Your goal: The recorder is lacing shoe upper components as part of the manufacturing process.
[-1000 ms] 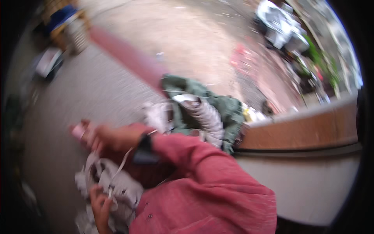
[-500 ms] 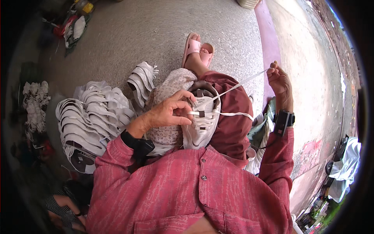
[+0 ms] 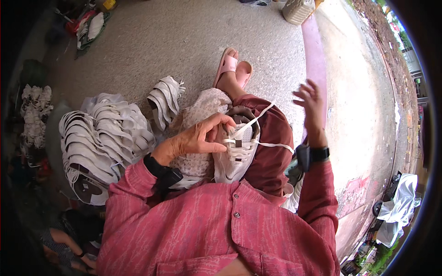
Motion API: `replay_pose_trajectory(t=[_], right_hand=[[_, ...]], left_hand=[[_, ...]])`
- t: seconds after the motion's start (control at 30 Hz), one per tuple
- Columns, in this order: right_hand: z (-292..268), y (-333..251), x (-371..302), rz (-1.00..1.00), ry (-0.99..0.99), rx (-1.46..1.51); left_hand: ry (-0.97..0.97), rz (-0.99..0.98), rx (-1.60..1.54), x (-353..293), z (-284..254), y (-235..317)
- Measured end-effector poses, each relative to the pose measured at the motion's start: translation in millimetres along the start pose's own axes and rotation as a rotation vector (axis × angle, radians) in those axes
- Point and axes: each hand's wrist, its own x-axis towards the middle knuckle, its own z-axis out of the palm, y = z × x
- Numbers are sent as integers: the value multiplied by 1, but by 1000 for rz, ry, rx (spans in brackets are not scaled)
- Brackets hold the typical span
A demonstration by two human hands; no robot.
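A white shoe upper [image 3: 230,162] with a dark lining lies across my lap, partly laced with a flat white shoelace [image 3: 277,145]. One lace end slants up from the eyelets over my dark red trouser leg, and the other trails to the right. My left hand [image 3: 195,136] grips the upper's left edge, thumb and fingers curled about it near the eyelets; the fingertips are partly hidden. Raised to the right, apart from the upper and lace, my right hand [image 3: 309,103] is empty with its fingers spread.
To my left lie stacked white shoe uppers [image 3: 99,138], with a smaller stack [image 3: 165,96] beside my knee. A bundle of white laces [image 3: 36,115] sits at the far left. A person's arm [image 3: 66,239] shows at lower left. A pale plastic container [image 3: 297,11] stands ahead.
My right hand has let go of the lace end and moved slightly left, its fingers opening. The taut lace has dropped slack over the upper and my leg. My left hand stays at the upper.
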Motion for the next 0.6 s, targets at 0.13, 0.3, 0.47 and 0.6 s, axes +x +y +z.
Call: replay_pose_trajectory(t=[0.13,0.3,0.47,0.6], right_hand=[[57,-1,-43,-185,-728,-214],[90,-23,-61,-781,-748,-856],[88,-12,-65,-304,-728,-544],[87,-32,-75,-250,-788,-667]], left_hand=[[8,-18,-48,6,0,2],[48,2,-100,5,2,1],[86,66,-203,7,6,-16],[123,66,-474,7,9,-15]])
